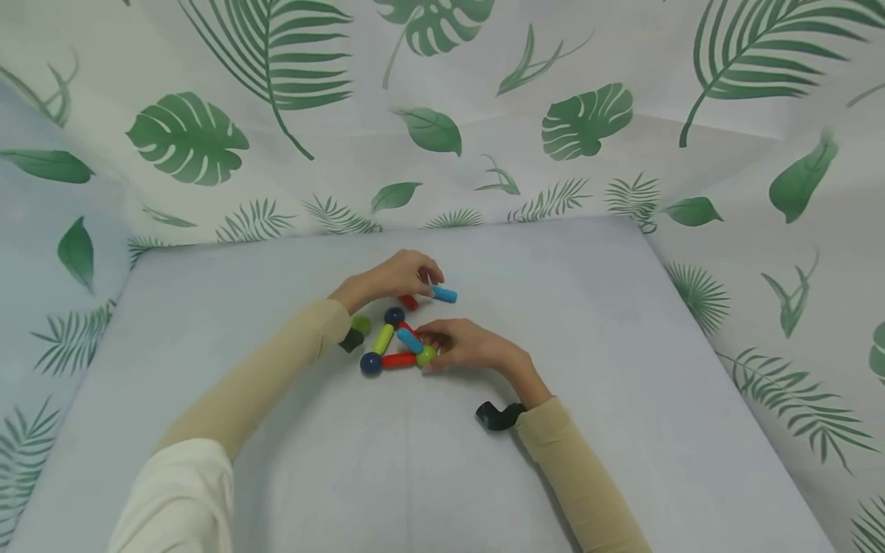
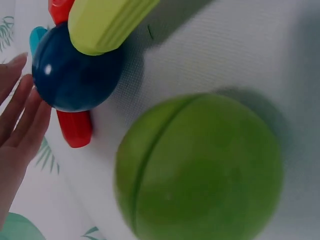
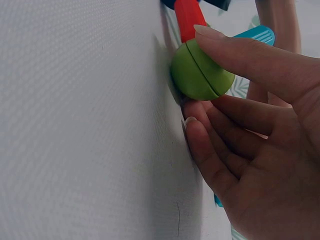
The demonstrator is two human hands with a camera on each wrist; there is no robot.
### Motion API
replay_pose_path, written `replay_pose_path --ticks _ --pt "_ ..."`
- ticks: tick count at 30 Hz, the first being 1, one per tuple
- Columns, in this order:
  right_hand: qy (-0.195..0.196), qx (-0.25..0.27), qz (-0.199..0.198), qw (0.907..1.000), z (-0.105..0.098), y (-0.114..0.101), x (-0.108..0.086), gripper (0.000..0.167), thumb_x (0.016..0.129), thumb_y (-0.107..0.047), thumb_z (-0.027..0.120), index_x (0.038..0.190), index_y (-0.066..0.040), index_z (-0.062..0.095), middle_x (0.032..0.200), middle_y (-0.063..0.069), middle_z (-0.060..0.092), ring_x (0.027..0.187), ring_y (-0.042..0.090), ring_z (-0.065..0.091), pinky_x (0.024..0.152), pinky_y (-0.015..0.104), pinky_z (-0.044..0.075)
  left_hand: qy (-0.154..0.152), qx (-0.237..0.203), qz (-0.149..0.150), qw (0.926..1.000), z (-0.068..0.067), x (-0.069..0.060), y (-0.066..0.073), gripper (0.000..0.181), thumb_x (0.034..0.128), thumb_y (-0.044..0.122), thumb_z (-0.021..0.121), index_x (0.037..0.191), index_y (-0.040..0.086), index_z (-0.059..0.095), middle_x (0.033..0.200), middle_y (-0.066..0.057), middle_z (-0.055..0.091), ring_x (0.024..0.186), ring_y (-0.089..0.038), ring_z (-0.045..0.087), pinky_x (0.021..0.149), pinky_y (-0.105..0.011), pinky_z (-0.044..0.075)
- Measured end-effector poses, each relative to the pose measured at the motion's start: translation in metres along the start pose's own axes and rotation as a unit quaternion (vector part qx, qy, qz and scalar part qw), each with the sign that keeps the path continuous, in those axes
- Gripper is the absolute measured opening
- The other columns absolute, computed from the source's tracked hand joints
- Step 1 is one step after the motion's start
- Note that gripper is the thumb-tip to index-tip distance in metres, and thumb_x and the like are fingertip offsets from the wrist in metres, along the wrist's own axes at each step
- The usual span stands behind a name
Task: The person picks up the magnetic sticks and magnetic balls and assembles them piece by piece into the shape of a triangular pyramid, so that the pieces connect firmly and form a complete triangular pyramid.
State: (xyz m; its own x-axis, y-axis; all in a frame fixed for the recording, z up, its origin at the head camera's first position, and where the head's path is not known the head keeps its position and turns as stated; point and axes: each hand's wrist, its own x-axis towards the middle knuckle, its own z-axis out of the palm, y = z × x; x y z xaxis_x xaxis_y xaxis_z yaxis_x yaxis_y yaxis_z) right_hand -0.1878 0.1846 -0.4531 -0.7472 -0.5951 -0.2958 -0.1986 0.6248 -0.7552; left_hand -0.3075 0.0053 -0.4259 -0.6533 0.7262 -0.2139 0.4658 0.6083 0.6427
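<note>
My right hand (image 1: 470, 346) pinches a green ball (image 3: 202, 70) between thumb and fingers. This ball forms one corner of a triangle with two navy balls (image 1: 371, 364), joined by red rods (image 1: 399, 360) and a yellow-green rod (image 1: 383, 339). A light-blue rod (image 1: 410, 340) slants up from the green ball. My left hand (image 1: 402, 273) is beyond the triangle, its fingertips at the near end of a loose light-blue rod (image 1: 445, 294). Any contact there is unclear, and the fingers look fairly straight in the left wrist view. A loose red rod (image 1: 409, 302) lies beneath this hand.
A loose green ball (image 2: 200, 170) sits left of the triangle, partly behind the left sleeve in the head view. Dark wrist devices (image 1: 499, 416) are on both wrists. The pale tabletop (image 1: 346, 461) meets leaf-patterned cloth (image 1: 484, 130) at the back and sides.
</note>
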Motion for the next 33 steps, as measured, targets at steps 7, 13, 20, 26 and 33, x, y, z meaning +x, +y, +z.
replay_pose_path --ticks 7,13,20,26,33 --pt "-0.001 0.001 -0.005 1.0 0.001 0.0 0.0 0.065 0.089 -0.027 0.082 0.144 -0.006 0.057 0.12 0.003 0.068 0.103 0.014 0.061 0.094 0.029 0.054 -0.015 -0.026 -0.026 0.9992 0.001 0.006 -0.005 0.033 0.0889 0.009 0.077 0.122 0.007 0.074 0.115 -0.009 0.074 0.108 -0.024 0.065 0.091 -0.032 0.055" --pt "0.0 0.003 -0.011 0.9999 0.001 0.001 -0.001 0.065 0.089 -0.028 0.082 0.144 -0.005 0.057 0.119 0.003 0.068 0.103 0.014 0.061 0.094 0.029 0.053 -0.021 -0.007 -0.024 0.9995 0.008 0.012 -0.011 0.032 0.0898 0.011 0.078 0.121 0.006 0.074 0.116 -0.01 0.075 0.11 -0.023 0.067 0.097 -0.032 0.055" --pt "0.003 0.002 -0.007 1.0 0.001 0.0 0.0 0.065 0.089 -0.028 0.082 0.144 -0.005 0.057 0.121 0.003 0.068 0.104 0.015 0.061 0.095 0.029 0.053 -0.001 -0.003 -0.02 0.9998 0.004 0.006 -0.013 0.031 0.0902 0.012 0.077 0.119 0.004 0.074 0.117 -0.012 0.074 0.11 -0.025 0.067 0.098 -0.035 0.055" --pt "0.005 0.003 0.0 1.0 0.001 -0.001 0.001 0.066 0.089 -0.028 0.082 0.144 -0.005 0.057 0.122 0.003 0.068 0.106 0.016 0.061 0.097 0.031 0.053 0.032 -0.008 -0.029 0.999 -0.009 -0.016 -0.013 0.029 0.0914 0.012 0.075 0.119 0.003 0.074 0.119 -0.011 0.073 0.113 -0.026 0.065 0.101 -0.038 0.054" --pt "0.007 0.003 0.003 1.0 0.002 0.0 0.0 0.066 0.089 -0.028 0.082 0.144 -0.005 0.057 0.122 0.005 0.067 0.106 0.017 0.061 0.098 0.033 0.053 0.073 0.0 -0.033 0.9968 -0.02 -0.054 -0.004 0.028 0.0931 0.012 0.073 0.119 0.002 0.074 0.116 -0.012 0.07 0.108 -0.027 0.064 0.093 -0.039 0.056"
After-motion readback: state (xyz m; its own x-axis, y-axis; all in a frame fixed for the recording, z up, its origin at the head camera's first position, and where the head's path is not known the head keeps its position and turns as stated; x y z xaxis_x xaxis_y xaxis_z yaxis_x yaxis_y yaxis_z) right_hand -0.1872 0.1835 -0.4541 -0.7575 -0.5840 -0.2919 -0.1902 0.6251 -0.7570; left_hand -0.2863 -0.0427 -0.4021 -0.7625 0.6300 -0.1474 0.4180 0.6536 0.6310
